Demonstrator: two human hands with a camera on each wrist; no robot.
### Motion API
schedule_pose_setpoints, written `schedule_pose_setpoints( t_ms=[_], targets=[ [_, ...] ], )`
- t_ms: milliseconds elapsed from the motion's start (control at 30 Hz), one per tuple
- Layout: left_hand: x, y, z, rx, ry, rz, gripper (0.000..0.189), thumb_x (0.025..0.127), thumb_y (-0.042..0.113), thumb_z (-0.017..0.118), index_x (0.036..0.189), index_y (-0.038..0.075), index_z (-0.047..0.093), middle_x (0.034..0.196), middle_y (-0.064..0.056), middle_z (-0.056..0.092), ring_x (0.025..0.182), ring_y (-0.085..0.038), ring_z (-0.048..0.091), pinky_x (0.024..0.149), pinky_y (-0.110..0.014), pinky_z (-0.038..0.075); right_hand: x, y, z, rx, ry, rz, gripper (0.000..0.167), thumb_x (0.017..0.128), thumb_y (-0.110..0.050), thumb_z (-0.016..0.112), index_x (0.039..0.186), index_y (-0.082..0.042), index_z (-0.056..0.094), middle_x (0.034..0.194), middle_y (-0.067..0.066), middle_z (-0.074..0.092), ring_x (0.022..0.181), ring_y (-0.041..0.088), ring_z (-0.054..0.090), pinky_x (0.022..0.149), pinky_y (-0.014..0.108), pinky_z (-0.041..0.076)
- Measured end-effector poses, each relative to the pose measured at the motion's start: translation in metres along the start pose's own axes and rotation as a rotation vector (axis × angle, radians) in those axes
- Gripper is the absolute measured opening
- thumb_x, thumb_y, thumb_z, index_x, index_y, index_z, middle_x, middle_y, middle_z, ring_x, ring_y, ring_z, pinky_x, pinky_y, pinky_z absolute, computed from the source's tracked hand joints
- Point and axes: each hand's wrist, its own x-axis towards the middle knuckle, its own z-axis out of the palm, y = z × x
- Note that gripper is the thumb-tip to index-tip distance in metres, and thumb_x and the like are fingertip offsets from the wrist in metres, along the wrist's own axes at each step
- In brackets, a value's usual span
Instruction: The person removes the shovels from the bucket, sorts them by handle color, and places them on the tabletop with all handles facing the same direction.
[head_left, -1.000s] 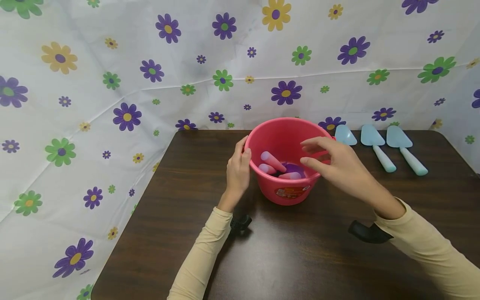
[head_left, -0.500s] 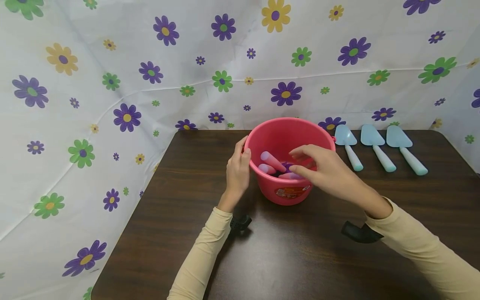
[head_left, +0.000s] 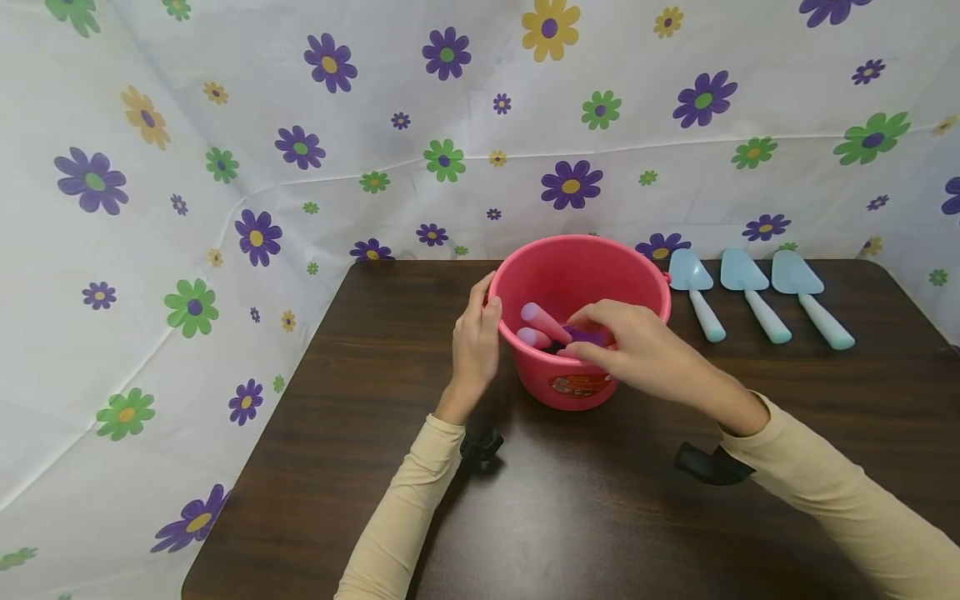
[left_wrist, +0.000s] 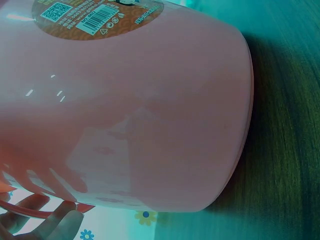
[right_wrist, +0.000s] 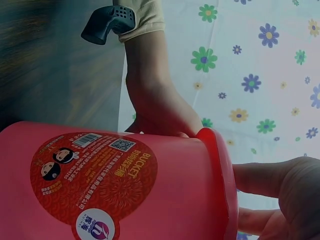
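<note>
A pink bucket [head_left: 572,383] stands upright on the table, with pink-handled tools inside; two handles with lilac ends [head_left: 543,321] rise near its left wall. Something purple [head_left: 588,336] lies at the bottom. My left hand [head_left: 476,346] holds the bucket's left side at the rim; its fingers [left_wrist: 62,220] show beside the bucket's pink carrying handle in the left wrist view. My right hand [head_left: 645,346] reaches over the front right rim, thumb and fingers apart and dipping inside. In the right wrist view the bucket's rim hides those fingertips.
Three light-blue trowels [head_left: 701,304] [head_left: 757,304] [head_left: 813,304] with pale handles lie in a row at the table's back right. A flowered white cloth [head_left: 480,108] hangs behind the dark wooden table [head_left: 570,508]. Black devices [head_left: 480,446] sit at both wrists.
My right hand has moved left and down, from over the right rim into the bucket, uncovering the leftmost trowel's handle. The left hand and the bucket have stayed in place.
</note>
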Motion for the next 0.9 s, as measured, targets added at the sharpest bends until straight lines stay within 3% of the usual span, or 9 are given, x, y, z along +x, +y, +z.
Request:
schedule_pose_setpoints(
  t_ms=[500, 733, 900],
  targets=[
    [0.0, 0.0, 0.0, 0.002, 0.002, 0.002, 0.052, 0.103, 0.032, 0.046, 0.151, 0.013, 0.05, 0.139, -0.009, 0.065, 0.108, -0.029, 0.069, 0.085, -0.044, 0.061, 0.01, -0.001, 0.002, -0.071, -0.077, 0.02, 0.036, 0.087, -0.021, 0.081, 0.114, 0.0, 0.073, 0.103, 0.009, 0.074, 0.098, 0.032, 0.069, 0.085, 0.052, 0.059],
    [-0.001, 0.0, 0.001, -0.001, 0.003, 0.007, 0.051, 0.102, 0.03, 0.047, 0.15, 0.013, 0.05, 0.138, -0.01, 0.065, 0.107, -0.029, 0.068, 0.084, -0.045, 0.061, 0.017, 0.0, 0.004, -0.063, -0.118, 0.036, 0.033, 0.088, -0.022, 0.079, 0.112, 0.001, 0.074, 0.092, 0.003, 0.074, 0.08, 0.02, 0.067, 0.073, 0.041, 0.06],
    [-0.001, -0.001, 0.001, 0.005, 0.002, -0.001, 0.051, 0.103, 0.03, 0.047, 0.151, 0.013, 0.05, 0.14, -0.009, 0.065, 0.109, -0.029, 0.068, 0.085, -0.045, 0.06, 0.02, 0.003, 0.005, -0.05, -0.131, 0.031, 0.03, 0.088, -0.019, 0.079, 0.11, 0.001, 0.074, 0.092, 0.003, 0.076, 0.084, 0.022, 0.07, 0.074, 0.041, 0.061]
  ],
)
